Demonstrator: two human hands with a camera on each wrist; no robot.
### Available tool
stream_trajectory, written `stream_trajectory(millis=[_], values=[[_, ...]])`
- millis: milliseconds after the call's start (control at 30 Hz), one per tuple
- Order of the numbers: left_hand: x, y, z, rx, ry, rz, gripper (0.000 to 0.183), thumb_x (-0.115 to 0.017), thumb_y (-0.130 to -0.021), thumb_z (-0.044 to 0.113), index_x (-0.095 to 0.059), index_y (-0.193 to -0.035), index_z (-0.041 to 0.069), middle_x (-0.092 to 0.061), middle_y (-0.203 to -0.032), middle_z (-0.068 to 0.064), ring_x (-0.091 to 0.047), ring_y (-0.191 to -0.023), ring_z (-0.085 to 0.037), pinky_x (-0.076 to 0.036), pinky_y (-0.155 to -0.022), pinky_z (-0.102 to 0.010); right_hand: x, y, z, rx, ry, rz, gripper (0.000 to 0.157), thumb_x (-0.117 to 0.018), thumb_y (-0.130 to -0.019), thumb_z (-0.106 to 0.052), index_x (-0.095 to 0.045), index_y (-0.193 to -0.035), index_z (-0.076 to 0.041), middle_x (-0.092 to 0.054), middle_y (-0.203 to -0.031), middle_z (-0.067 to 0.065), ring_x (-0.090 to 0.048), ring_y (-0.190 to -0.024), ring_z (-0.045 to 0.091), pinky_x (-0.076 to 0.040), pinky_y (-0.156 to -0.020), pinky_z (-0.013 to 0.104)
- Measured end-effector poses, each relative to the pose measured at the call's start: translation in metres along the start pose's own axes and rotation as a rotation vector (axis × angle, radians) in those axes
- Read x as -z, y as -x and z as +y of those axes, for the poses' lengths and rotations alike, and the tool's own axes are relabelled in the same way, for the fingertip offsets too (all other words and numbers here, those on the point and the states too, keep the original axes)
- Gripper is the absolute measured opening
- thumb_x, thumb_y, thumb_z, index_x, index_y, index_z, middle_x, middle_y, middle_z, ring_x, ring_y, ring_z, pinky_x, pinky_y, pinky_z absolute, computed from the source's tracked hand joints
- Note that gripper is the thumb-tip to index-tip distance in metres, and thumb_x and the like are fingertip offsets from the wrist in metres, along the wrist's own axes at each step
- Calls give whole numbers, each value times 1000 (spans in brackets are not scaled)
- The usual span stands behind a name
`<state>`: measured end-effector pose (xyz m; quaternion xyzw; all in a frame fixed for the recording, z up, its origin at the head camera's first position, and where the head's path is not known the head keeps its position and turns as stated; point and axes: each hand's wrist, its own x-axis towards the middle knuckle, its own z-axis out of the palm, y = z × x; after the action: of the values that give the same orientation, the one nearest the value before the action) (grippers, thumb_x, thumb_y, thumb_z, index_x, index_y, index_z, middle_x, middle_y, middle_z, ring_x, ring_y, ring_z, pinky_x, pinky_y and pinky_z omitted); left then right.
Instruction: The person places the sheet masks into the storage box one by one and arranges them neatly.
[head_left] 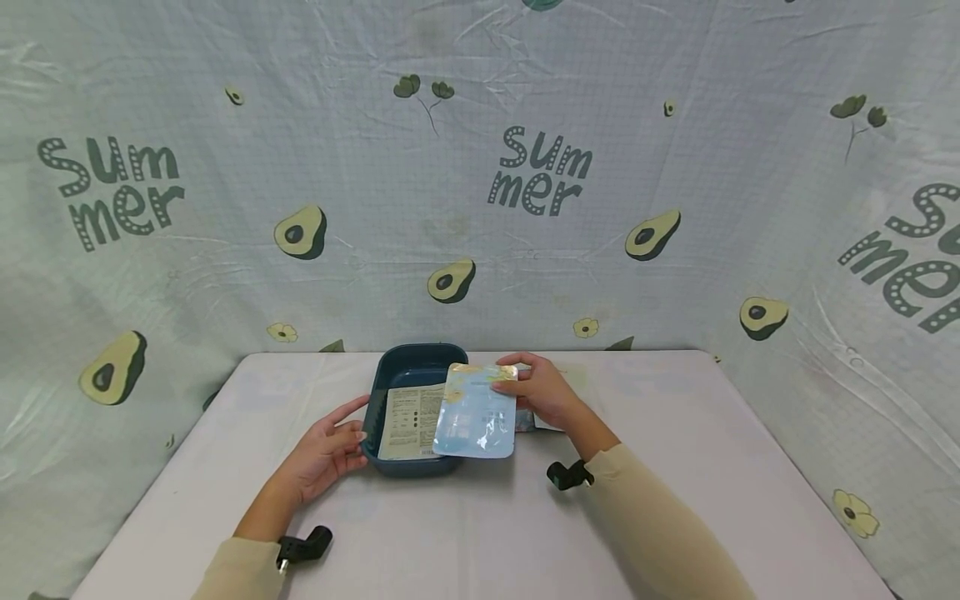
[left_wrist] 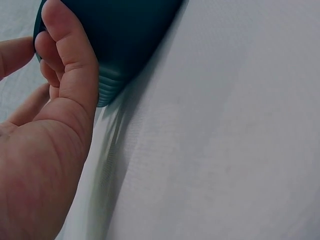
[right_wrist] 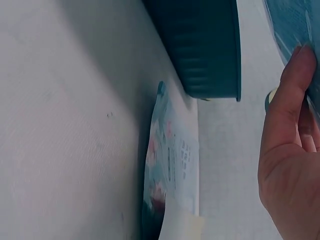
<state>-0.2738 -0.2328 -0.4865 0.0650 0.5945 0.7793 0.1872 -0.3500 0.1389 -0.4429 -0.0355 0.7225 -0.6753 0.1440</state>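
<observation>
A dark blue rectangular plastic basin (head_left: 416, 469) stands on the table, with a cream packet (head_left: 408, 423) covered in printed text lying inside it. My left hand (head_left: 326, 458) holds the basin's left side, thumb at the rim. In the left wrist view, that hand's fingers (left_wrist: 72, 55) lie against the basin's wall. My right hand (head_left: 547, 392) pinches a light blue, shiny flat sachet (head_left: 476, 417) by its upper right edge. The sachet is raised over the basin's right side and overlaps the packet inside. In the right wrist view, only part of the sachet (right_wrist: 295, 25) shows.
Right of the basin, partly hidden behind my right hand, a floral packet (right_wrist: 172, 155) and a pale packet (right_wrist: 180, 222) lie on the white-covered table (head_left: 465, 533). Behind the table hangs a pale cloth (head_left: 360, 208) printed with avocados and lettering.
</observation>
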Motion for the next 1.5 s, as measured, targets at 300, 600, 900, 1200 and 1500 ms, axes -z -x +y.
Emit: stream_trajectory(millis=[300,600,900,1200,1500], values=[[-1,-1,0,6,-3,2,74,-51,-102,0,-13,-164,11,-68,-109,1,-68,-84,-13,-60,-76,-26,-10,-12,0,9,4,-43,55,-79,-88,-8,-57,-139,-9,-69,-126,19,-73,-98,27,-63,-83,41],[-1,0,1,5,9,-6,73,-49,-103,0,-12,-165,11,-68,-111,0,-69,-86,-13,-60,-78,-27,-22,-18,-5,16,-18,-58,49,-79,-88,-7,-61,-134,-11,-70,-128,19,-73,-100,28,-63,-84,43],[-2,1,2,2,5,-8,73,-48,-103,-1,-11,-165,11,-68,-112,-2,-69,-88,-15,-60,-79,-28,-38,-27,-9,30,-3,-93,49,-79,-88,-7,-62,-134,-11,-71,-127,18,-74,-99,28,-63,-81,40],[-1,1,2,2,22,-15,74,-48,-103,-1,-10,-165,11,-67,-111,-2,-70,-87,-14,-61,-79,-28,-53,-36,-11,32,21,-84,44,-80,-87,-8,-66,-129,-12,-73,-122,16,-74,-93,26,-64,-78,39],[2,0,-1,-18,40,-37,77,-51,-101,-2,-9,-165,9,-68,-108,-1,-71,-86,-14,-61,-77,-29,-64,-41,-12,43,49,-92,42,-80,-87,-9,-67,-127,-12,-74,-120,13,-74,-94,24,-63,-80,38]])
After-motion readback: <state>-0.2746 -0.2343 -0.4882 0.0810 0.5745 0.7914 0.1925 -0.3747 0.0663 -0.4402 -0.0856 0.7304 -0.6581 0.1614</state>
